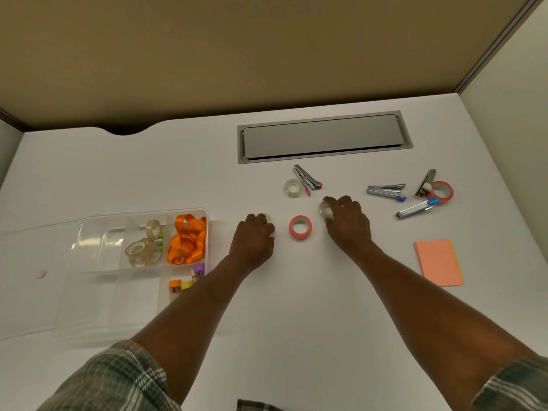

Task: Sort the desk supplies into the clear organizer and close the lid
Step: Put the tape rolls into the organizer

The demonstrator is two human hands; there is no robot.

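Sorting partly done: clear plastic organizer [89, 232], lid open, holds clear tape rolls and orange ribbon [186, 240]; left hand [252, 235] and right hand [347, 221] each close on a clear tape roll on the white desk [296, 307], with pink tape roll [300, 227], staplers and sticky notes left out.

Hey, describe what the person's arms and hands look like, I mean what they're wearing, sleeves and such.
Both arms are bare from above the elbow down to the hands. The left sleeve and right sleeve are short, in a plaid of muted green, grey and white with thin tan lines. The left hand and right hand wear no gloves; no watch, bracelet or ring is visible.
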